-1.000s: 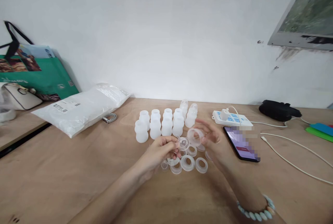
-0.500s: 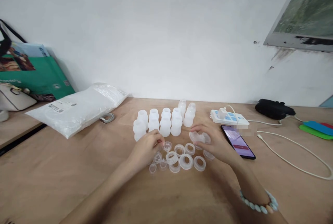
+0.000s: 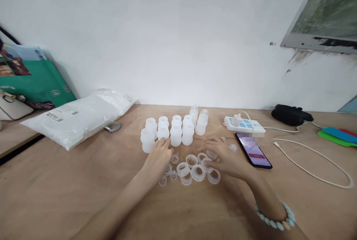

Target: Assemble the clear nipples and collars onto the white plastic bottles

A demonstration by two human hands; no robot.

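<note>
My left hand (image 3: 158, 157) lies palm down on the wooden table (image 3: 69, 180), fingers stretched out, their tips at the foot of the nearest small white bottles (image 3: 163, 133). It holds nothing that I can see. My right hand (image 3: 227, 158) hovers low over a cluster of clear plastic rings (image 3: 198, 172), fingers bent round a small clear cap (image 3: 211, 154). Several tiny clear pieces (image 3: 167, 175) lie just below my left hand. Another clear piece (image 3: 233, 148) rests on the table beside my right hand. A bead bracelet (image 3: 275, 221) is on my right wrist.
A phone (image 3: 254, 152) with a lit screen lies right of my right hand, behind it a power strip (image 3: 245, 125) with white cables (image 3: 312, 173). A white plastic bag (image 3: 80, 117) and a metal ring (image 3: 112, 126) lie left. A black object (image 3: 290, 114) sits far right.
Both hands came down from mid-air to the table. My left hand put down the clear piece it pinched and reached toward the bottles. My right hand lowered with its cap over the rings.
</note>
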